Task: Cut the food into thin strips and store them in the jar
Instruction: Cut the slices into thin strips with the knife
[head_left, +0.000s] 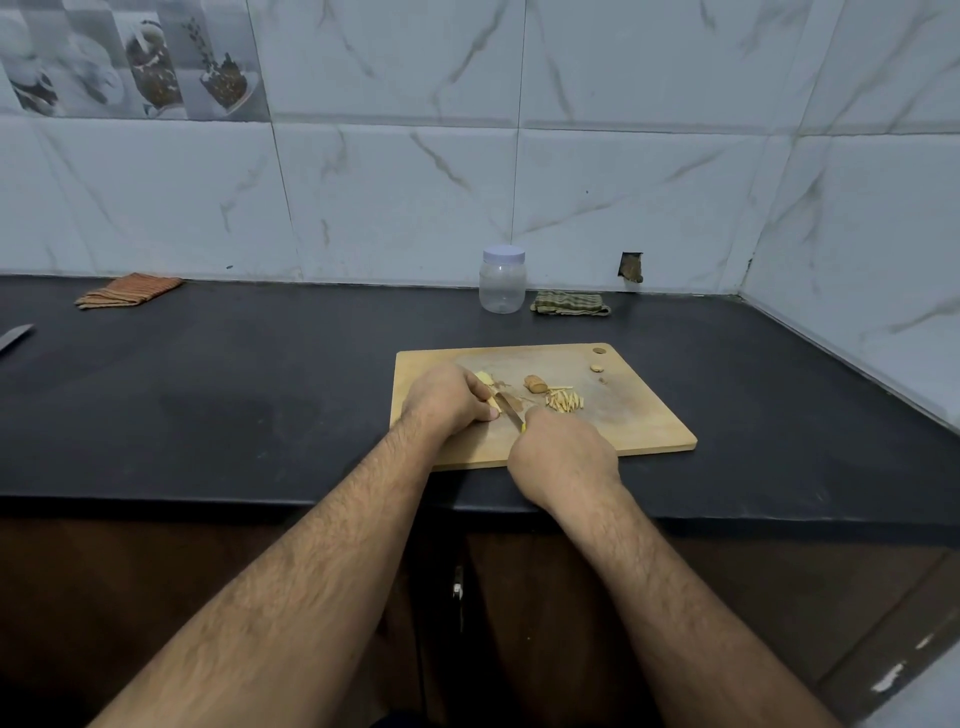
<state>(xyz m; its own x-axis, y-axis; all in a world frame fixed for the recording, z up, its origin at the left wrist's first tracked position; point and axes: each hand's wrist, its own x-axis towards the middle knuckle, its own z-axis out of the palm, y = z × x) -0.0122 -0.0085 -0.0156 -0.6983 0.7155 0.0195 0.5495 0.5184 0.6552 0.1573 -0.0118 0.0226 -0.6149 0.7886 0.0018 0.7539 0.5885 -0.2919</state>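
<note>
We see the pale food piece on the cutting board, pinned under our left hand, fingers curled. Right hand grips the knife. Cut strips lie just beside. Lidded jar stands near the wall, bare table to the left.
</note>
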